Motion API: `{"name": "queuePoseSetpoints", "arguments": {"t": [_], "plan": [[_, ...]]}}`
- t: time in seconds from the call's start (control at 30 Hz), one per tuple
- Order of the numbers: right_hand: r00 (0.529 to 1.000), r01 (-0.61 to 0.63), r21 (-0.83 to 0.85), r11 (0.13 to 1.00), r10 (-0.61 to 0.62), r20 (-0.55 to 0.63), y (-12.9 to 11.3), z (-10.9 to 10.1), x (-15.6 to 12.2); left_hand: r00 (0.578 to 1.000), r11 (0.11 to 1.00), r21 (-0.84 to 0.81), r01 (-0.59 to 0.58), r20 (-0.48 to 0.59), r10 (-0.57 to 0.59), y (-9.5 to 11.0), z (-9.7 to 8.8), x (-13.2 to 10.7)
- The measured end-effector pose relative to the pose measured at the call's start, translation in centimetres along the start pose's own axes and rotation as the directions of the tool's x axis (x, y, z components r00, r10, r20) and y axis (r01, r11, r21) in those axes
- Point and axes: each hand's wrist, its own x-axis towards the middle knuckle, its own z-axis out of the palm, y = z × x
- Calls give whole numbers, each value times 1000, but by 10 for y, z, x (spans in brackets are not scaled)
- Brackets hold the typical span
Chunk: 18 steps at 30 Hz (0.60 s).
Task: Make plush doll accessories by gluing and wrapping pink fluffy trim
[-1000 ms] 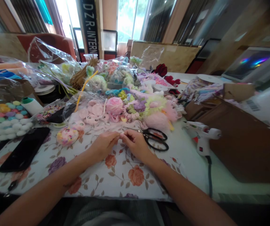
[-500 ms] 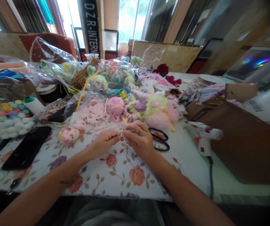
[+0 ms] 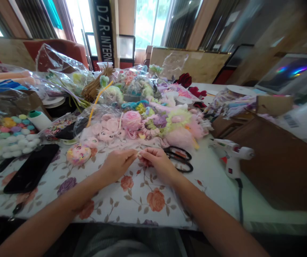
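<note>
Right hand [image 3: 157, 162] is curling down again, meeting left hand [image 3: 117, 164]; both hands' fingers are pinching a white bit [image 3: 139, 153], possibly thread. Keeping the grips close together seems wise.

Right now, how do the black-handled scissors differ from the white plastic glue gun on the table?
The black-handled scissors lie flat just beyond the right hand; the white plastic glue gun sits farther right, by the brown cardboard box. The glue gun trails a black cord; the scissors have none. Both rest on the floral tablecloth, neither held; the left hand and right hand pinch a small white piece.
</note>
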Motion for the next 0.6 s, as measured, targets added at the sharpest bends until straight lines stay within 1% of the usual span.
{"name": "queuePoseSetpoints", "arguments": {"t": [0.03,0.07,0.1,0.13,0.17,0.2,0.23,0.27,0.3,0.37,0.4,0.43,0.47,0.5,0.53,0.57,0.6], "plan": [[992,106,-129,986,-113,-47,-1,-1,0,999,998,-51,35,12,-35,0,-2,2],[964,226,-274,935,-256,-78,-2,-2,-1,998,992,-105,67,22,-65,1,-4,3],[910,341,-415,844,-406,-77,-3,-3,-1,996,983,-159,92,28,-88,1,-5,4],[842,440,-531,724,-538,-36,-3,-5,-1,994,972,-209,109,35,-104,0,-6,6],[772,517,-614,597,-634,33,-3,-6,-1,993,960,-251,120,43,-113,-1,-6,7],[712,572,-667,478,-693,114,-3,-7,-1,992,950,-284,128,49,-119,-2,-6,7],[668,607,-699,379,-720,189,-2,-8,0,991,944,-303,131,55,-120,-3,-5,8],[639,625,-720,302,-728,250,-1,-9,0,991,942,-311,129,62,-116,-3,-5,8],[620,634,-734,244,-728,294,1,-10,1,992,943,-307,124,67,-109,-4,-5,7],[604,630,-755,180,-725,331,3,-11,1,994,955,-279,104,72,-87,-3,-5,7],[608,626,-760,175,-720,334,3,-11,1,995,963,-256,88,74,-72,-3,-6,6],[619,622,-760,190,-714,328,3,-10,1,996,971,-227,72,73,-57,-2,-7,5],[639,617,-754,224,-703,314,2,-9,1,997,981,-188,55,70,-43,-1,-7,5],[669,609,-742,280,-684,291,1,-8,0,998,989,-141,35,64,-26,-1,-7,4],[711,591,-723,359,-655,257,0,-7,0,998,997,-83,7,56,-2,-1,-7,3],[768,554,-693,461,-605,211,-2,-6,-1,999,999,-19,-31,42,32,-2,-6,2],[834,494,-643,586,-527,161,-3,-5,-1,997,996,50,-78,22,77,-2,-5,1]]}}
